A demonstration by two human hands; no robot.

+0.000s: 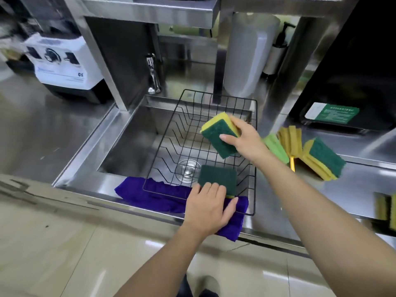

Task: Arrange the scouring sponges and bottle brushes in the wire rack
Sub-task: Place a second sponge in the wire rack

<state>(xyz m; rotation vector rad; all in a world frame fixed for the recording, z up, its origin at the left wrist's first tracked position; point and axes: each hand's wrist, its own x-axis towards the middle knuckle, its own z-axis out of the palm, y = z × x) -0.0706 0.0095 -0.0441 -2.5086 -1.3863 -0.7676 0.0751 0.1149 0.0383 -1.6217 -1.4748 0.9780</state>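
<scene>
A black wire rack (169,129) spans the steel sink. One green-and-yellow scouring sponge (217,179) lies green side up in the rack's near right corner, and my left hand (206,207) rests on its near edge. My right hand (246,139) holds a second sponge (220,133) tilted above the rack's right side. On the counter to the right lie a stack of sponges (321,159), a yellow bottle brush (290,140) and a green brush head (275,147). Another sponge (385,206) shows at the right edge.
A purple cloth (150,194) hangs over the sink's front rim under the rack. The sink (128,151) has a drain and a faucet (153,73) behind it. A white blender base (62,63) stands at the left. A steel column and a grey cylinder stand behind the rack.
</scene>
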